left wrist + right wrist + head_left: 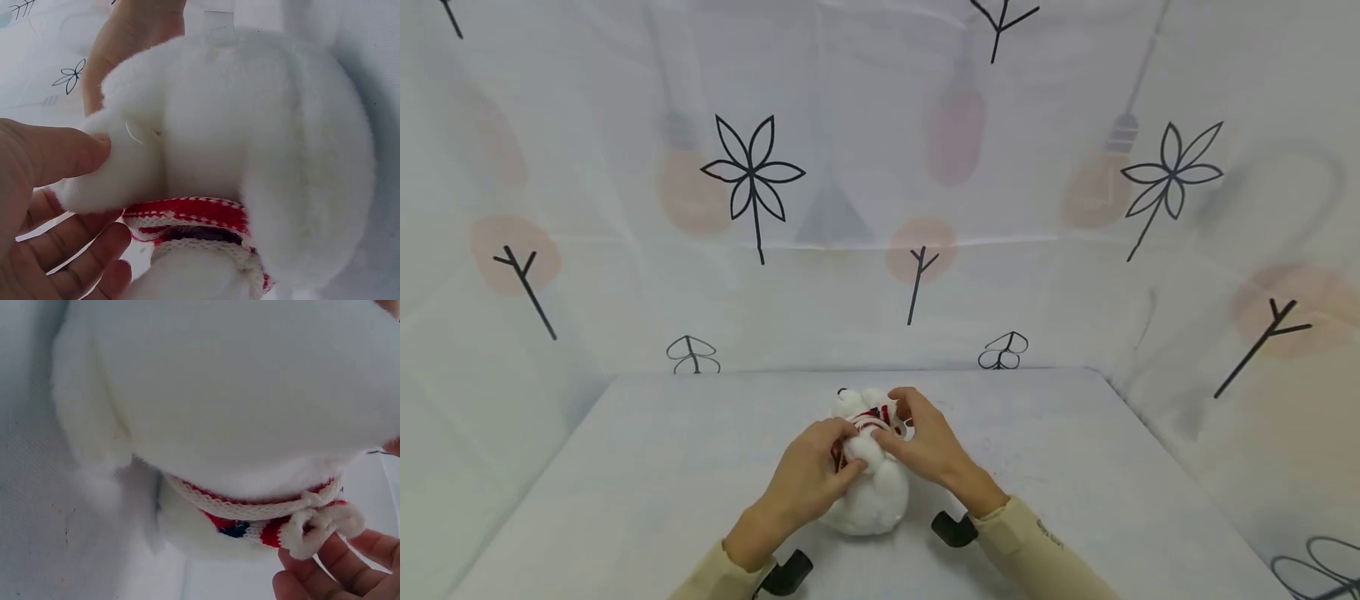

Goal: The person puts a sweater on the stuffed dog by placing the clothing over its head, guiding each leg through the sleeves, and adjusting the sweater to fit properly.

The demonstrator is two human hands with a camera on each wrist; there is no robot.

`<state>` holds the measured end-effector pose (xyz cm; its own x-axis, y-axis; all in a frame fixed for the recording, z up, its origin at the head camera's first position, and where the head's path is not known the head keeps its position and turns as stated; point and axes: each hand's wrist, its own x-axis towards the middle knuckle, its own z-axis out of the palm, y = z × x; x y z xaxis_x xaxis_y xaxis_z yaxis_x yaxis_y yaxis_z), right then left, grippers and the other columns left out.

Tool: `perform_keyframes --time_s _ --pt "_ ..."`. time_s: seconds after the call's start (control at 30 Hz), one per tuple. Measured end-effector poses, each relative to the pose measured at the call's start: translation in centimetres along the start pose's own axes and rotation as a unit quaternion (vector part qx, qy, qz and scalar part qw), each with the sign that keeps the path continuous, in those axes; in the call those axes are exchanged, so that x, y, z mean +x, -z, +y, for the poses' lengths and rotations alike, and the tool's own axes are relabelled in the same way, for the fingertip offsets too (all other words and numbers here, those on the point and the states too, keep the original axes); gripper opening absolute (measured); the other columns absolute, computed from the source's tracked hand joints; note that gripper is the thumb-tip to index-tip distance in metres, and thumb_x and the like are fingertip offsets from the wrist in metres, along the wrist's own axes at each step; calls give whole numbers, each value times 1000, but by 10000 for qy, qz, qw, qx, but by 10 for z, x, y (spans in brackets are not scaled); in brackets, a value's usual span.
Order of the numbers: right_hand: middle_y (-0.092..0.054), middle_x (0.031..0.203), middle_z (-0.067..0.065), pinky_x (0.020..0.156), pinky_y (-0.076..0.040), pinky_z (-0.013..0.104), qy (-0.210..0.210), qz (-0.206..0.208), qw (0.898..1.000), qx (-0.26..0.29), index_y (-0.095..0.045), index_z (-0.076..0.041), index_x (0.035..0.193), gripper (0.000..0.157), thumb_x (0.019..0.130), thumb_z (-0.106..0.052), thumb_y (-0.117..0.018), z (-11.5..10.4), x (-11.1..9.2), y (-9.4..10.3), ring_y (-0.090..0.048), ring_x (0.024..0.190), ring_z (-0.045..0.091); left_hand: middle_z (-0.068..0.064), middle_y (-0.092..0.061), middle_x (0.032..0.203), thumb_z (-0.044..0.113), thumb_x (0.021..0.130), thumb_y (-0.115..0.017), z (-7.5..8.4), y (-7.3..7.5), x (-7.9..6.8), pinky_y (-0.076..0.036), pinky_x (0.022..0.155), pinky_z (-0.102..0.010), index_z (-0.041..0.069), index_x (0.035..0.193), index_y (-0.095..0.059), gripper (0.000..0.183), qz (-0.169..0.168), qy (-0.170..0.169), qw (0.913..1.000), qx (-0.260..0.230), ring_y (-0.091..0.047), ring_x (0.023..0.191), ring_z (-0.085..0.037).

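Observation:
A white plush toy (872, 504) lies on the table between both hands. Round its neck runs a red, white and dark knitted scarf (871, 421). My left hand (812, 471) pinches a rounded white lobe of the toy; the left wrist view shows the thumb on top of the lobe and the fingers (94, 253) under it, beside the scarf (200, 215). On the other side, my right hand (928, 442) holds the scarf's curled white end (312, 531), with its fingertips under that end in the right wrist view. The toy's face is hidden from view.
The white table (662, 467) reaches back to a pale curtain (850, 308) printed with leaves and bulbs, which also hangs along both sides. Black angled pieces (953, 529) stick out at the wrists, close over the table.

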<state>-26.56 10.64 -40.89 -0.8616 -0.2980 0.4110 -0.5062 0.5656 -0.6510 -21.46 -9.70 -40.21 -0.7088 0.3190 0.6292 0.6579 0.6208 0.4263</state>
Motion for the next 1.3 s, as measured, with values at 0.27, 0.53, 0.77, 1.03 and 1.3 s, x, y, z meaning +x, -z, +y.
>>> perform_keyframes --time_s 0.27,0.53,0.77,1.03,1.3 --pt "-55 87 -4 64 -44 29 -55 47 9998 -211 -52 -10 123 54 82 -41 -70 -5 -2 2 -53 79 13 6 -61 91 16 75 -80 1 0 -1 -46 69 -25 9 102 -64 32 -77 23 10000 -24 -53 78 -9" --pt "-56 86 -1 65 -43 28 421 170 9982 -404 -58 -11 110 40 83 -36 -71 -6 -2 4 -54 77 18 7 -61 90 17 74 -81 0 0 0 -47 70 -25 9 103 -64 35 -56 21 10000 -63 -53 78 -8" --pt "-61 93 -4 67 -48 29 -37 -240 9997 8 -55 -12 116 44 87 -43 -65 -3 -2 0 -58 80 10 9 -57 86 18 74 -82 -3 0 0 -45 67 -24 10 102 -63 35 -99 6 9999 -69 -52 75 -7" --pt "-60 93 -5 77 -49 39 -53 -499 9982 337 -54 -13 119 43 88 -40 -64 -2 -2 -1 -58 86 15 10 -56 84 16 74 -82 -2 0 -1 -44 65 -22 10 103 -63 36 -118 85 9998 -123 -51 74 -7" --pt "-58 104 -7 83 -47 44 184 -985 9944 330 -48 -13 132 46 95 -41 -54 4 -2 -1 -56 95 15 10 -56 86 14 72 -83 -2 -2 -1 -45 65 -22 10 102 -63 36 -39 29 9999 -102 -52 74 -6"
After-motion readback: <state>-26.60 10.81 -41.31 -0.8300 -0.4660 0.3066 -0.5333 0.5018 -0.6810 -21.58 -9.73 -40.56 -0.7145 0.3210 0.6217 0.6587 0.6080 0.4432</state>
